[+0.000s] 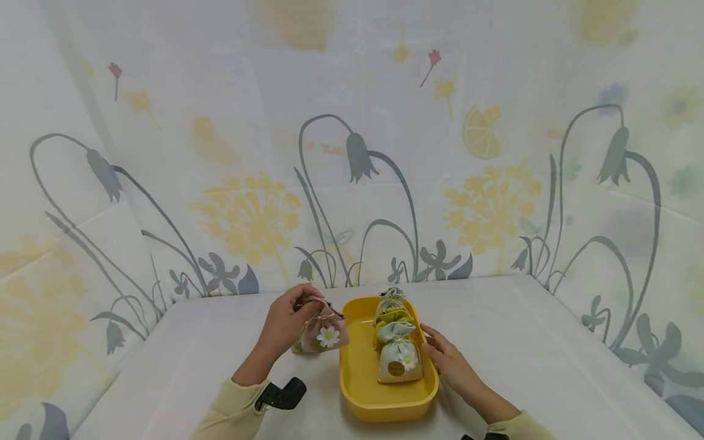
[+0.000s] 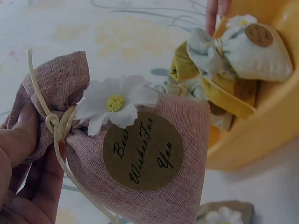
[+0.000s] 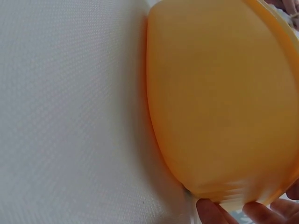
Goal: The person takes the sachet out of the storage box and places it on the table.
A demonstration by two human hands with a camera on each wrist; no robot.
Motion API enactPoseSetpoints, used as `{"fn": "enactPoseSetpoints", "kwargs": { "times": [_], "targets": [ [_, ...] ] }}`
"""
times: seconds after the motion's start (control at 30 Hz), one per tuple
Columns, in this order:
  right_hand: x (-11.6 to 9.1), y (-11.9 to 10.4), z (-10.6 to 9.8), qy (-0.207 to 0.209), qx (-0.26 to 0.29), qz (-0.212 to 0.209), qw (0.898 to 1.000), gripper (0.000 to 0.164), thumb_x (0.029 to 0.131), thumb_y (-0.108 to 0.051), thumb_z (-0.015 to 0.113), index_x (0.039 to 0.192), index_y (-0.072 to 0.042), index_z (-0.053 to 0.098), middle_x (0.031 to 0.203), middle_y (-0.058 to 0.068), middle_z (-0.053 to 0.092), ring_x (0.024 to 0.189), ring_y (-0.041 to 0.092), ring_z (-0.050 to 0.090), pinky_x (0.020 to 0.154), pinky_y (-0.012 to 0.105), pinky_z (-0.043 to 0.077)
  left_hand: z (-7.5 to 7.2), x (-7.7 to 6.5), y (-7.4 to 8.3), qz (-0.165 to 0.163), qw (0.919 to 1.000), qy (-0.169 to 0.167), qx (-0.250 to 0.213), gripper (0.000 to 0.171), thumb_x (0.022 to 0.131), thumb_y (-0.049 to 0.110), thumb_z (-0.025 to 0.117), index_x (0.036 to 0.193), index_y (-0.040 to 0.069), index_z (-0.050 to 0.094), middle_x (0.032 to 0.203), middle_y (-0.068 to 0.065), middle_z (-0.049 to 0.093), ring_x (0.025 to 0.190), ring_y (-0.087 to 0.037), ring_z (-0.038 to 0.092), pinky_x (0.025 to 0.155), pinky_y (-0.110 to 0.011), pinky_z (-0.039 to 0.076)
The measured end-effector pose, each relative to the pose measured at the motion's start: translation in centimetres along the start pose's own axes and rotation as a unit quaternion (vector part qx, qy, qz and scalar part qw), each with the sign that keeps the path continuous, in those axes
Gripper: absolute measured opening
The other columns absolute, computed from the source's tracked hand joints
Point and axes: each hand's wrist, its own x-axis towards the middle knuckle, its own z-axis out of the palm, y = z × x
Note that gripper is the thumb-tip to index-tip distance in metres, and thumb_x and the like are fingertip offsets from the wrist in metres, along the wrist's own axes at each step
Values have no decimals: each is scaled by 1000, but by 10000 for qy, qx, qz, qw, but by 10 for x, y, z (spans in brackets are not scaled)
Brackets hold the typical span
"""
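My left hand (image 1: 291, 318) pinches a pink cloth drawstring pouch (image 1: 332, 333) by its gathered neck, just left of the yellow tub (image 1: 352, 397). The left wrist view shows the pouch's white fabric daisy (image 2: 114, 102) and a round brown label (image 2: 142, 151) reading "Best Wishes For You". Inside the tub, along its right side, a pale pouch with a grey-blue top (image 1: 400, 360) sits in front of a yellow pouch (image 1: 393, 316) and another light pouch (image 1: 392, 297). My right hand (image 1: 448, 360) rests its fingers against the tub's right wall.
Another pouch with a white flower (image 2: 226, 215) lies on the table beside the tub, mostly hidden behind the held one in the head view. A white cloth covers the table (image 1: 522, 342). A flower-printed curtain (image 1: 352, 201) hangs at the back.
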Motion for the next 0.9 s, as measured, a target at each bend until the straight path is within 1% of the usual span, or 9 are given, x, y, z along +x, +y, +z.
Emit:
{"fn": "enactPoseSetpoints", "kwargs": {
  "times": [0.27,0.37,0.43,0.6,0.73,0.9],
  "targets": [
    [-1,0,0,49,-14,12,10000,52,99,-28,45,144,-5,32,137,30,37,121,43,42,83,46,49,-12,-12,-11,-46,9997,-16,252,6,90,11,61,96,11,64,90,2,65,84,-13,61,73,-24,49],
    [-1,1,0,80,-30,23,10000,51,99,-27,45,144,-5,32,136,29,39,120,42,43,82,45,49,-14,-15,-16,-98,9995,-39,290,6,90,9,61,96,10,64,89,2,65,83,-12,61,73,-25,50],
    [-1,1,1,77,-42,20,10000,52,99,-27,45,144,-5,32,136,29,39,119,41,44,81,44,50,-16,-17,-21,-192,9993,-58,315,6,90,8,61,95,10,64,88,2,65,83,-12,61,73,-27,51],
    [0,1,0,57,-87,22,9999,52,99,-29,45,144,-6,32,137,30,38,120,42,44,81,45,50,-19,-22,-29,-342,9987,-227,289,6,91,7,60,95,10,64,87,2,65,83,-12,61,73,-33,51],
    [1,1,0,44,-89,41,9999,52,99,-28,44,145,-6,31,137,30,37,120,42,43,80,44,50,-22,-24,-37,-380,9981,-398,286,6,91,6,59,95,9,63,87,0,65,84,-13,62,74,-37,51],
    [1,2,1,60,-38,10,10000,51,99,-26,44,144,-6,32,137,29,38,119,41,44,80,43,50,-21,-25,-49,-444,9972,-507,317,7,91,2,58,95,7,62,88,-1,64,85,-14,62,75,-33,51]
  ]
}}
